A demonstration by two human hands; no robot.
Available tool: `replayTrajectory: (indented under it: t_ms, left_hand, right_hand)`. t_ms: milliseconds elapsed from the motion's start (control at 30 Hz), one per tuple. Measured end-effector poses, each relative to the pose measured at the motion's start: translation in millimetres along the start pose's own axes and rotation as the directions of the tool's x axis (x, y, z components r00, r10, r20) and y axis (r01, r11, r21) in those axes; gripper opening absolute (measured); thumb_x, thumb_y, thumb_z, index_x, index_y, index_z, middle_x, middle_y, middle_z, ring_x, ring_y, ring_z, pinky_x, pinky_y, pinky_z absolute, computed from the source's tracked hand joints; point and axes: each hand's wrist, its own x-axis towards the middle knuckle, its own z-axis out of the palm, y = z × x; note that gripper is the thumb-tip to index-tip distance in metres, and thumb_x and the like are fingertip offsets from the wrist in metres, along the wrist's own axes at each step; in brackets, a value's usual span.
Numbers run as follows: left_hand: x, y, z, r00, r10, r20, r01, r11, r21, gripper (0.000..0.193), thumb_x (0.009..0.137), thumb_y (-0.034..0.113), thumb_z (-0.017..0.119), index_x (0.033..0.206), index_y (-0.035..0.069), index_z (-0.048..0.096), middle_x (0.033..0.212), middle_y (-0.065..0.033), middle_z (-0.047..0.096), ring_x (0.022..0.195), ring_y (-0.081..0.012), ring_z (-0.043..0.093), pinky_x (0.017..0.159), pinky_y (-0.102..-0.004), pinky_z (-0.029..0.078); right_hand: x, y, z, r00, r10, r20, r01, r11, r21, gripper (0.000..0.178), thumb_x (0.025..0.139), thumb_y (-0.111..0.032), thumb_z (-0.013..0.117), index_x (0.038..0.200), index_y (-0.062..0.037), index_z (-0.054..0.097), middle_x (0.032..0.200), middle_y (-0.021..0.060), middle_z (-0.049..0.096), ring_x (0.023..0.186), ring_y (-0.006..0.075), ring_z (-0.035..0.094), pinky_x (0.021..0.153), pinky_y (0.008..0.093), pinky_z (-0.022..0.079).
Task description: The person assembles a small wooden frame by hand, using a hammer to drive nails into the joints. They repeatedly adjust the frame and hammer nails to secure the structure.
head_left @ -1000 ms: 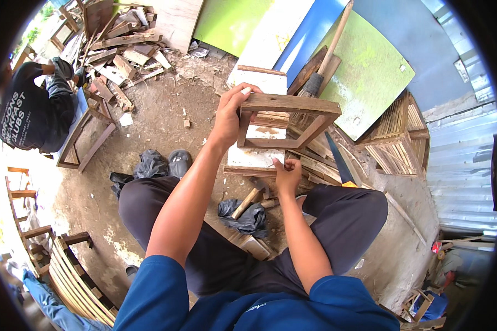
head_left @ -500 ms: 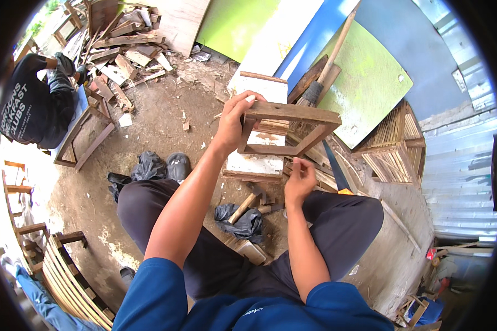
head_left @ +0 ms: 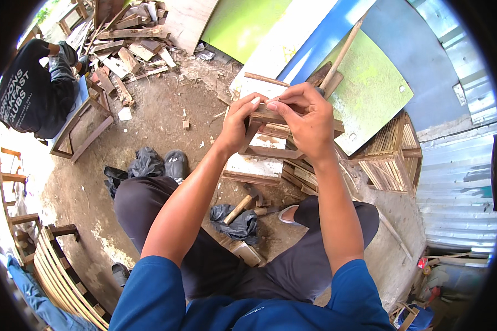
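My left hand [head_left: 238, 124] is closed around the left end of a small wooden frame [head_left: 273, 152], holding it over a white-topped wooden bench [head_left: 252, 164]. My right hand [head_left: 310, 122] has its thumb and fingers pinched together just above the frame's upper rail, its fingertips close to my left thumb. Something thin and dark shows at the pinch, too small to name. Part of the upper rail is hidden behind my right hand. Below, between my legs, a hammer [head_left: 238, 209] with a wooden handle lies on a black plastic bag [head_left: 243, 227].
Scrap wood [head_left: 130, 52] is heaped at the far left. Nearby sits another person [head_left: 36, 91] in a dark shirt, beside a wooden frame piece [head_left: 88, 138]. Painted boards [head_left: 370, 83] and a slatted wooden piece [head_left: 389, 154] lean at the right. A slatted bench [head_left: 66, 281] stands at the lower left.
My right hand has risen from below the frame to its upper rail, meeting my left thumb. My left hand keeps its hold. The saw seen at the right is no longer visible.
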Motion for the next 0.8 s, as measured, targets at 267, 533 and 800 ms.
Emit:
replayTrajectory:
  t_ms: [267,533,800]
  left_hand:
    - [-0.1,-2.1,-6.1,0.998,0.005,0.066,-0.002,0.999,-0.032,0.026,0.103,0.029,0.054,0.114,0.008,0.066,0.094,-0.0011,0.065,0.084,-0.0086,0.059,0.066,-0.0251,0.048]
    - [-1.1,-1.1,-2.5,0.999,0.015,0.029,-0.014,1.0,-0.012,0.024,0.104,0.029,0.054,0.112,0.009,0.065,0.093,0.0005,0.064,0.083,-0.0065,0.057,0.064,-0.0246,0.045]
    - [1.6,-5.6,-2.8,0.999,0.034,-0.009,-0.034,0.999,-0.04,0.025,0.103,0.029,0.056,0.113,0.008,0.065,0.092,0.0007,0.064,0.081,-0.0067,0.057,0.063,-0.0247,0.044]
  right_hand:
    - [5.4,15.3,3.9,0.995,-0.075,0.063,0.066,0.988,0.137,0.01,0.093,0.005,0.075,0.101,0.0035,0.071,0.096,0.0095,0.077,0.091,0.0139,0.075,0.082,0.0272,0.062]
    - [8.3,12.0,5.3,0.981,-0.171,0.087,0.163,0.983,0.084,0.009,0.091,0.003,0.077,0.098,0.0023,0.072,0.092,0.0084,0.078,0.088,0.0154,0.077,0.077,0.0305,0.065]
    - [10.6,20.7,8.8,0.979,-0.198,0.046,0.195,0.978,0.069,0.009,0.091,0.002,0.077,0.099,0.0012,0.072,0.092,0.0091,0.078,0.088,0.0145,0.077,0.075,0.0285,0.063]
